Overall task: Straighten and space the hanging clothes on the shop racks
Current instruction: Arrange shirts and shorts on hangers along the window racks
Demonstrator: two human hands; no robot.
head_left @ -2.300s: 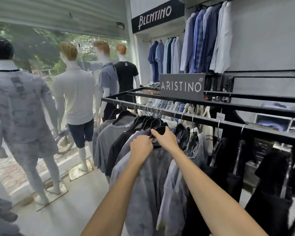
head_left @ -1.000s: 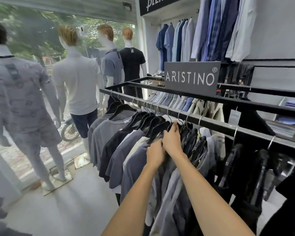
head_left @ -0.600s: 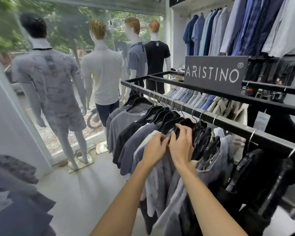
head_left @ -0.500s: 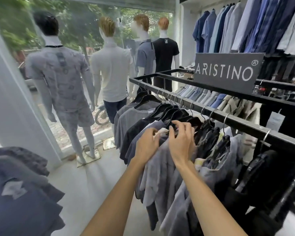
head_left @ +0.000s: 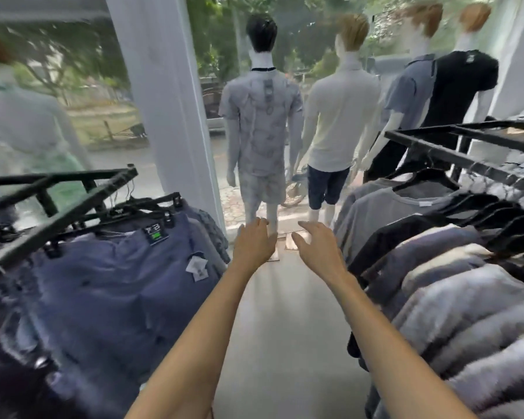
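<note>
My left hand [head_left: 253, 242] and right hand [head_left: 316, 247] hover, fingers loosely apart, between shorts rack [head_left: 58, 204] and shirt rack [head_left: 466, 152].

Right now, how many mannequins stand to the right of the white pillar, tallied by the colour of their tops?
Grey patterned top: 1
Cream top: 1
Blue-grey top: 1
Black top: 1
Total: 4 mannequins
</note>
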